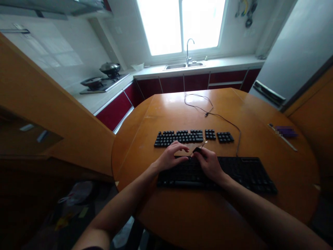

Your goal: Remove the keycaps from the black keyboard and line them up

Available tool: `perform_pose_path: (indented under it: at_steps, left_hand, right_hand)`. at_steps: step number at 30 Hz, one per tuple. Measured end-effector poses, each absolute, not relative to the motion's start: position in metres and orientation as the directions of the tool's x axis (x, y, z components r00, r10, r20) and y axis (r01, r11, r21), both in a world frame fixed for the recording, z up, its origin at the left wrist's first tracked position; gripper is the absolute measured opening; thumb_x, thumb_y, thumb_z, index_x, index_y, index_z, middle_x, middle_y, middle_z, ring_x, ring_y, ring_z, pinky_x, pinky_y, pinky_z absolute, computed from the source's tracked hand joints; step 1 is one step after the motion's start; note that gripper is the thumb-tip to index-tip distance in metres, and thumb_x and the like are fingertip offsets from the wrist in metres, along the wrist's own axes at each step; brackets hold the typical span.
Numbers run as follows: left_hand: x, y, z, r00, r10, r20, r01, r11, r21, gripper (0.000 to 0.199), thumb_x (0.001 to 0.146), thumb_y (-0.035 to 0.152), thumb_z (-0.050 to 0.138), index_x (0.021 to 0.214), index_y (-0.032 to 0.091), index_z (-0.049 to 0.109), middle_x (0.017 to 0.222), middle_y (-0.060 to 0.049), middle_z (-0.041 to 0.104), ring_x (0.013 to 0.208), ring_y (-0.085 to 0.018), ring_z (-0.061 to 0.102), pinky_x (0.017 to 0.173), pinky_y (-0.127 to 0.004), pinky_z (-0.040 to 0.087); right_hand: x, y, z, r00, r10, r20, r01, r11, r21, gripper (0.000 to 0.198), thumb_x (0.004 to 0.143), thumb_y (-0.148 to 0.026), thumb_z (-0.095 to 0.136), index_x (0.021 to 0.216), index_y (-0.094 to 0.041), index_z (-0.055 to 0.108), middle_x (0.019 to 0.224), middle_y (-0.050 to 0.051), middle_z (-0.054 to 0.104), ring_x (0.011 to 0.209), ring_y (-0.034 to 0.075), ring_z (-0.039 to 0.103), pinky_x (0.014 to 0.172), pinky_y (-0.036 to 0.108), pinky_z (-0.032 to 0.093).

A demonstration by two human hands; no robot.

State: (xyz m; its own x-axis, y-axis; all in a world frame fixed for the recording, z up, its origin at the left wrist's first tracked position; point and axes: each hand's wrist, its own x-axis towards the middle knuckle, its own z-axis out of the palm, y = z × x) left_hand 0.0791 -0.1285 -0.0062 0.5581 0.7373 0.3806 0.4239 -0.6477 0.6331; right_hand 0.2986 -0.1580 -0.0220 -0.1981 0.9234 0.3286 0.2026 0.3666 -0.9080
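A black keyboard lies on the table in front of me, partly covered by both hands and forearms. In the fingers of my right hand is a keycap puller, with a small black body and thin shiny wires pointing up and to the right. My left hand hovers over the keyboard's upper left part, thumb and fingers apart, close to the puller. Whether its thumb touches a key I cannot tell. Behind the keyboard, loose black keycaps sit in rows, with smaller groups of keycaps to the right.
The keyboard's cable runs across the rounded wooden table to a loop at the back. On the right lie a thin pale stick and a purple item. Beyond are a sink, a stove and a fridge.
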Motion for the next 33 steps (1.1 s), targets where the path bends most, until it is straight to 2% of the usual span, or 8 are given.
perform_pose_path:
  at_steps: [4,9,14,17,20,27,33]
  left_hand:
    - [0.089,-0.137,-0.005,0.587,0.696,0.413,0.399,-0.693,0.601,0.020,0.091,0.035,0.069,0.106,0.022,0.068,0.099,-0.006,0.073,0.097,-0.021,0.062,0.090,-0.038,0.051]
    - [0.093,-0.139,-0.007,0.586,0.649,0.484,0.427,-0.756,0.497,0.020,0.090,0.032,0.069,0.106,0.022,0.066,0.096,-0.006,0.072,0.094,-0.021,0.060,0.089,-0.039,0.051]
    - [0.093,-0.144,-0.007,0.633,0.605,0.483,0.521,-0.794,0.313,0.018,0.092,0.029,0.066,0.109,0.026,0.068,0.114,-0.008,0.066,0.109,-0.024,0.054,0.098,-0.040,0.049]
    - [0.091,-0.147,-0.008,0.653,0.594,0.470,0.546,-0.799,0.251,0.020,0.093,0.029,0.065,0.113,0.027,0.069,0.120,-0.008,0.063,0.112,-0.025,0.050,0.102,-0.042,0.047]
    - [0.092,-0.147,-0.010,0.645,0.589,0.487,0.529,-0.804,0.271,0.020,0.093,0.031,0.066,0.112,0.025,0.070,0.119,-0.009,0.062,0.112,-0.025,0.049,0.102,-0.043,0.046]
    - [0.094,-0.143,-0.007,0.539,0.665,0.517,0.473,-0.747,0.468,0.020,0.088,0.039,0.071,0.101,0.024,0.075,0.112,-0.008,0.061,0.110,-0.025,0.050,0.099,-0.041,0.046]
    - [0.067,-0.109,-0.016,0.325,0.818,0.474,0.715,-0.540,0.443,0.011,0.079,0.031,0.081,0.089,0.027,0.079,0.119,-0.006,0.059,0.112,-0.026,0.048,0.103,-0.046,0.043]
  right_hand:
    - [0.297,-0.160,-0.021,-0.154,0.920,0.360,0.189,0.385,-0.903,0.020,0.097,-0.032,0.055,0.086,-0.022,0.068,0.084,0.004,0.073,0.081,0.022,0.068,0.075,0.032,0.051]
    - [0.295,-0.160,-0.028,-0.177,0.946,0.272,0.164,0.301,-0.939,0.018,0.098,-0.034,0.054,0.091,-0.021,0.065,0.084,0.004,0.074,0.080,0.023,0.071,0.073,0.032,0.051]
    - [0.295,-0.159,-0.029,-0.171,0.939,0.299,0.238,0.334,-0.912,0.019,0.098,-0.035,0.053,0.090,-0.021,0.064,0.081,0.004,0.070,0.074,0.021,0.065,0.068,0.030,0.047]
    - [0.296,-0.160,-0.026,-0.179,0.928,0.327,0.247,0.364,-0.898,0.020,0.098,-0.034,0.052,0.089,-0.020,0.064,0.078,0.003,0.068,0.072,0.020,0.062,0.066,0.030,0.046]
    - [0.295,-0.161,-0.023,-0.194,0.923,0.333,0.236,0.374,-0.897,0.021,0.098,-0.033,0.052,0.087,-0.019,0.063,0.076,0.003,0.066,0.070,0.019,0.060,0.064,0.029,0.045]
    - [0.295,-0.159,-0.022,-0.133,0.954,0.269,0.195,0.291,-0.936,0.027,0.098,-0.034,0.053,0.077,-0.019,0.061,0.071,0.002,0.065,0.067,0.018,0.060,0.064,0.028,0.044]
    - [0.296,-0.157,-0.025,-0.121,0.968,0.221,0.170,0.240,-0.956,0.029,0.098,-0.036,0.055,0.077,-0.019,0.064,0.074,0.004,0.070,0.071,0.020,0.066,0.070,0.030,0.048]
